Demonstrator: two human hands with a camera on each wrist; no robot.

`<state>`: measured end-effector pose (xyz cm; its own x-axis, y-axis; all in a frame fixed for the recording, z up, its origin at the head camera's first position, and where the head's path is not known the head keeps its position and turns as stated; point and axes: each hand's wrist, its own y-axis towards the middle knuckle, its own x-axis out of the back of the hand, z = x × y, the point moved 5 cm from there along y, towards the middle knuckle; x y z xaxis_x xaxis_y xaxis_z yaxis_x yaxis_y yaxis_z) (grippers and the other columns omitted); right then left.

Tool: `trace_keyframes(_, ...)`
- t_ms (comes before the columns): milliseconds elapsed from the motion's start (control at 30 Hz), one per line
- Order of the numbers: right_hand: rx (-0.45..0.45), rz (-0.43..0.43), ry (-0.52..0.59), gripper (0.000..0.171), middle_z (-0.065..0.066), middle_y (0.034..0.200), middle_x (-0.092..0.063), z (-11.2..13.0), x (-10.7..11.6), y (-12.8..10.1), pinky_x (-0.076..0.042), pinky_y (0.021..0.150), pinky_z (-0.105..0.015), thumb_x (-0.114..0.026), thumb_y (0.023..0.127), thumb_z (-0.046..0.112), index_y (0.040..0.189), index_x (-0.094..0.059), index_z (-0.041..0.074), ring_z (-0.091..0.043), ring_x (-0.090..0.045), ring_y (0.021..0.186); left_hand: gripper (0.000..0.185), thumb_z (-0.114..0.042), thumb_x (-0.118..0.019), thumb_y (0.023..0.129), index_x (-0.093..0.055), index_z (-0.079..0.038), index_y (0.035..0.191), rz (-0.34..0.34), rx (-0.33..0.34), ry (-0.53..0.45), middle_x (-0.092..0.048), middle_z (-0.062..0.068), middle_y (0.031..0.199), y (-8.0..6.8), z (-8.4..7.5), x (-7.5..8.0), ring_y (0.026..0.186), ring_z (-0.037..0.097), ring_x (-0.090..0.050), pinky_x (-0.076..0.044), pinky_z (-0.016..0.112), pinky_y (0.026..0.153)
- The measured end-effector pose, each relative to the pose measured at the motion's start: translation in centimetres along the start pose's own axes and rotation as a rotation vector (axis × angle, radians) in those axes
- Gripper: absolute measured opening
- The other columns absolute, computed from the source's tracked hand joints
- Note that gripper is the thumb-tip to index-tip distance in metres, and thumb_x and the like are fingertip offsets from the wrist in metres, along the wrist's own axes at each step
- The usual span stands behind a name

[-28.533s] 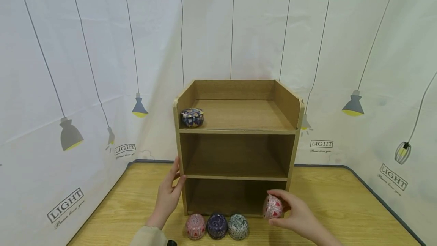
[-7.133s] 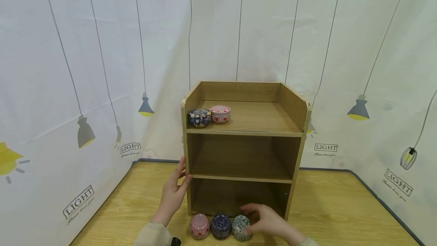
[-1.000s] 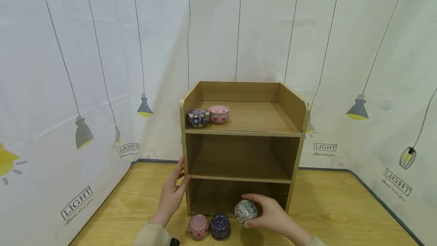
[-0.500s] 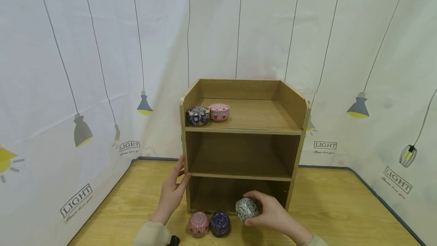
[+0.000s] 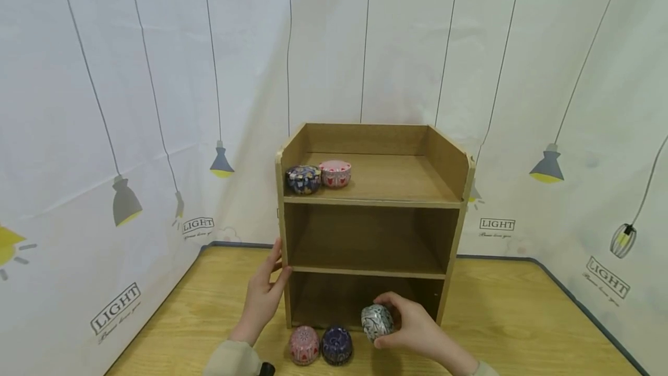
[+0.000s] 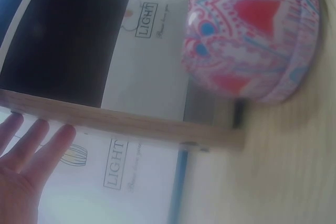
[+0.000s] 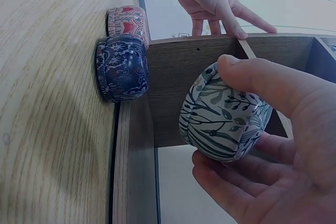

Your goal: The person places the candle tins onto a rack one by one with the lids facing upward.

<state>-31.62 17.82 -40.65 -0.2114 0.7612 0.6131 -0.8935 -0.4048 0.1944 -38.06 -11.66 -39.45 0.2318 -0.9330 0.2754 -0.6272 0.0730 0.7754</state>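
In the head view my right hand (image 5: 412,328) pinches a small round tin (image 5: 377,322) with a green-and-white leaf pattern. It hangs tilted before the bottom compartment; in the right wrist view the thumb lies on one side of the leaf tin (image 7: 223,119) and the fingers on the other. My left hand (image 5: 262,295) rests straight-fingered against the left side panel of a wooden shelf (image 5: 365,271), thumb at its front edge. A pink tin (image 5: 304,345) and a dark blue tin (image 5: 337,346) stand side by side on the table, in front of the shelf.
On the top board's left end sit a dark floral tin (image 5: 304,180) and a pink-and-white heart tin (image 5: 336,174), close together. The shelf has two compartments below. A white printed backdrop (image 5: 386,45) encloses the wooden table (image 5: 501,306) behind and at both sides.
Since the oldest frame, the heart tin has gone from my right hand to the top board. The leaf tin has since been lifted off the table; over the last second it turns slightly.
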Motion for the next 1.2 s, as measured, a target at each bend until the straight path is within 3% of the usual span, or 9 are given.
trace_keyframes(167, -0.011, 0.005, 0.02, 0.063, -0.004, 0.099, -0.063, -0.1, 0.0, -0.2, -0.053, 0.062, -0.027, -0.087, 0.07, 0.022, 0.122, -0.057, 0.004, -0.016, -0.059, 0.082, 0.064, 0.006, -0.063, 0.09, -0.038, -0.006, 0.148, -0.021, -0.008, 0.019, -0.052, 0.021, 0.137, 0.0, -0.7, 0.0, 0.1, 0.04, -0.062, -0.056, 0.025, 0.061)
trace_keyframes(400, -0.003, -0.028, -0.014, 0.064, -0.006, 0.103, -0.062, -0.1, 0.0, -0.4, -0.052, 0.063, -0.026, -0.088, 0.069, 0.023, 0.121, -0.056, 0.003, -0.015, -0.058, 0.082, 0.061, 0.01, -0.062, 0.089, -0.039, 0.001, 0.145, -0.01, -0.031, 0.023, -0.052, 0.028, 0.133, 0.4, -4.0, 0.5, 0.097, 0.043, -0.062, -0.057, 0.025, 0.062)
trace_keyframes(567, -0.002, -0.04, -0.003, 0.065, -0.007, 0.105, -0.062, -0.2, -0.1, -0.5, -0.052, 0.064, -0.026, -0.088, 0.069, 0.022, 0.121, -0.054, 0.002, -0.015, -0.059, 0.083, 0.06, 0.009, -0.062, 0.089, -0.041, -0.001, 0.145, -0.021, -0.024, 0.02, -0.053, 0.027, 0.131, 0.4, -4.3, 0.6, 0.097, 0.043, -0.062, -0.058, 0.029, 0.061)
trace_keyframes(800, 0.005, -0.034, -0.003, 0.073, -0.012, 0.118, -0.059, -0.1, -0.1, -0.4, -0.054, 0.07, -0.025, -0.087, 0.07, 0.022, 0.132, -0.054, 0.002, -0.016, -0.061, 0.089, 0.06, 0.008, -0.063, 0.089, -0.042, -0.002, 0.145, -0.031, -0.015, 0.019, -0.054, 0.027, 0.131, 0.4, -4.5, 0.7, 0.097, 0.043, -0.062, -0.058, 0.031, 0.061)
trace_keyframes(1200, 0.018, -0.035, -0.02, 0.064, -0.01, 0.118, -0.06, -0.1, -0.2, -0.5, -0.053, 0.072, -0.027, -0.087, 0.069, 0.024, 0.125, -0.06, 0.007, -0.02, -0.06, 0.094, 0.058, 0.007, -0.061, 0.091, -0.039, 0.002, 0.144, -0.01, -0.007, 0.015, -0.053, 0.028, 0.131, 0.4, -4.1, 0.6, 0.097, 0.044, -0.061, -0.057, 0.028, 0.062)
